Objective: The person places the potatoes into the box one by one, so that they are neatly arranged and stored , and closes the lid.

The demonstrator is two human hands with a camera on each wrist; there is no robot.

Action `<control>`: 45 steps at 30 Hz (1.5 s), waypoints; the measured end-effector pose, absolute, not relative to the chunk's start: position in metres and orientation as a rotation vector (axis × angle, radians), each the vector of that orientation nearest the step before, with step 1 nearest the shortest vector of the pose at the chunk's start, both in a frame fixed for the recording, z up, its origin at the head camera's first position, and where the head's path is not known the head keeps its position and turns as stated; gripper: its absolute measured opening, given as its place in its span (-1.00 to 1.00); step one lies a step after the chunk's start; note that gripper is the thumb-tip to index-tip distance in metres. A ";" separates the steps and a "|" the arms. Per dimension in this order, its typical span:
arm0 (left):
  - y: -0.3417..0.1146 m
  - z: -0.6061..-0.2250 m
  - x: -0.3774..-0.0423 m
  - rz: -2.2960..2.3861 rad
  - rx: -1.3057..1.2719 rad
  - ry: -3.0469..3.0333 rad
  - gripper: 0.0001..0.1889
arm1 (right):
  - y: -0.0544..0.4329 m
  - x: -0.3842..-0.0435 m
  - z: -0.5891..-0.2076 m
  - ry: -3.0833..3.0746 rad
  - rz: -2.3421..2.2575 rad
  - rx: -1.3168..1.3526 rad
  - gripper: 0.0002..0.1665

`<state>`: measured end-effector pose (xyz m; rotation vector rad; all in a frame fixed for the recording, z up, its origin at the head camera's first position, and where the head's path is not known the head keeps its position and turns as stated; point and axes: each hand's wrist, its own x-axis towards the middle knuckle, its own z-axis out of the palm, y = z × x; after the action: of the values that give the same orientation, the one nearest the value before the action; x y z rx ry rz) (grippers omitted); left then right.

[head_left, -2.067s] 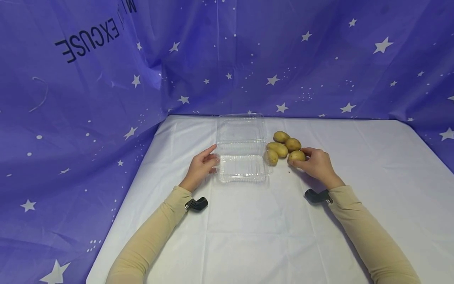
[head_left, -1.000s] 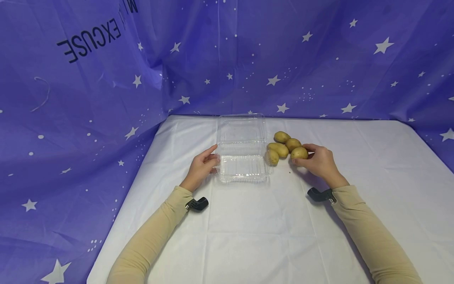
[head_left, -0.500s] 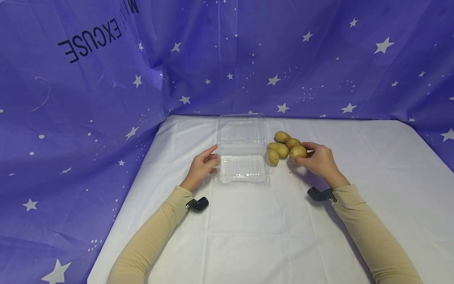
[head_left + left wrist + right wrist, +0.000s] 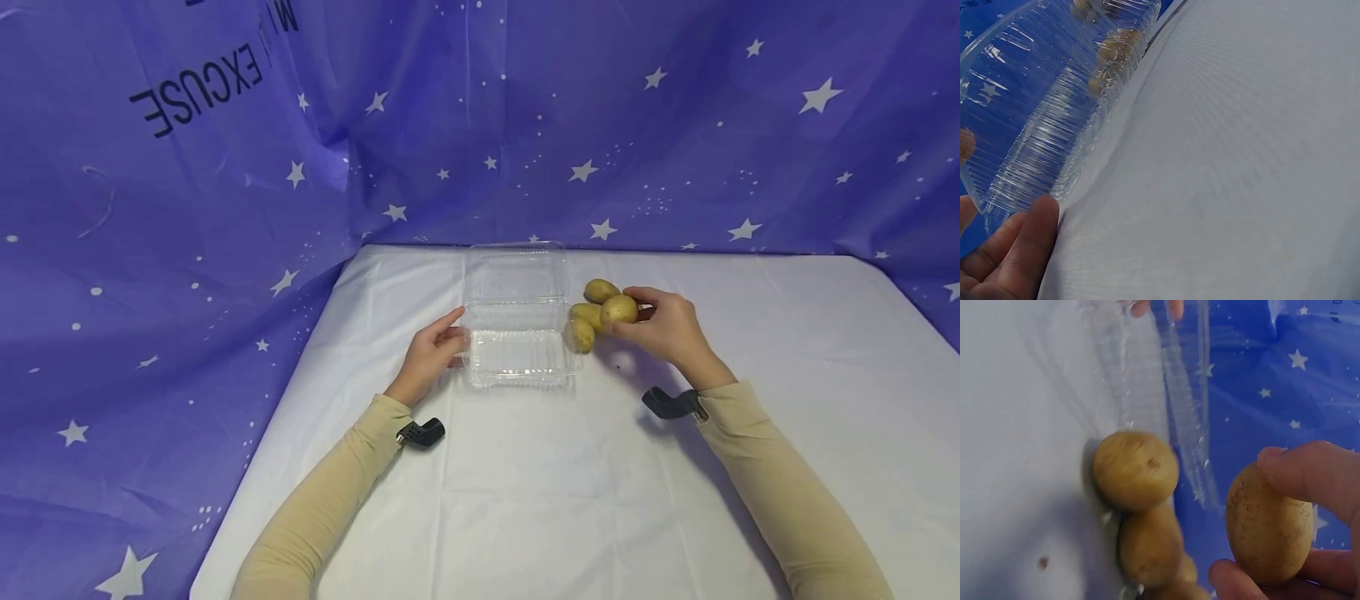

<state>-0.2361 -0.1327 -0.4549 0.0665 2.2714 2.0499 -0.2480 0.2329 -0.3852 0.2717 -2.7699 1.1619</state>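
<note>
In the head view, my right hand [image 4: 666, 327] pinches a potato [image 4: 618, 309] between thumb and fingers, raised off the cloth. The right wrist view shows this held potato [image 4: 1269, 528] upright between the fingertips. Several other potatoes [image 4: 582, 336] lie grouped below it, and one of them is largely hidden behind the held one. To their left stands a clear plastic clamshell container [image 4: 517, 352], its lid [image 4: 516, 273] folded back. My left hand [image 4: 427, 358] holds the container's left edge; the left wrist view shows the fingers around the ribbed corner.
A white cloth [image 4: 525, 500] covers the table. Behind and to the left hangs a purple star-printed curtain [image 4: 420, 125]. A tiny dark crumb [image 4: 618, 367] lies in front of the potatoes. Each wrist carries a black camera mount [image 4: 670, 404].
My right hand has lifted the potato from the cloth and carried it slightly left and up, over the others. The left hand keeps its place at the container.
</note>
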 end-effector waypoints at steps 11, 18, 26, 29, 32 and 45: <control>-0.132 -0.455 -0.236 2.075 0.069 2.234 -0.37 | 0.205 -0.253 -0.374 -2.784 1.187 0.356 -0.24; -0.133 -0.455 -0.237 2.079 0.088 2.228 -0.37 | 0.190 -0.255 -0.373 -2.775 1.254 0.426 -0.27; -0.132 -0.455 -0.236 2.090 0.091 2.229 -0.37 | 0.172 -0.255 -0.375 -2.772 1.259 0.479 -0.26; -0.132 -0.454 -0.236 2.083 0.091 2.239 -0.37 | 0.166 -0.255 -0.375 -2.786 1.255 0.493 -0.25; -0.132 -0.453 -0.236 2.072 0.089 2.248 -0.37 | 0.159 -0.254 -0.376 -2.799 1.296 0.503 -0.23; -0.132 -0.453 -0.236 2.084 0.079 2.243 -0.37 | 0.127 -0.251 -0.376 -2.843 1.302 0.554 -0.20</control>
<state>-0.2359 -0.1317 -0.4534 0.0791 2.2431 2.0839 -0.2508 0.1266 -0.3763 0.5545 -2.8429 1.3015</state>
